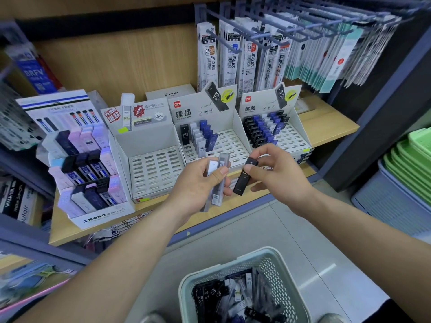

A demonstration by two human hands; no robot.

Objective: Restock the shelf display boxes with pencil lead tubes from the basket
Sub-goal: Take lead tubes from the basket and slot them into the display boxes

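Observation:
My left hand grips a small bunch of clear and grey lead tubes in front of the shelf. Just to its right, my right hand pinches one black lead tube between thumb and fingers. Behind my hands stand three white slotted display boxes: the left one has no tubes, the middle one holds a few black, white and blue tubes, and the right one is fuller. A pale green basket with several loose tubes sits low, near my body.
A tiered MONO lead display stands at the left of the wooden shelf. Refill packs hang on hooks above the boxes. Stacked green trays and a grey bin are at the right.

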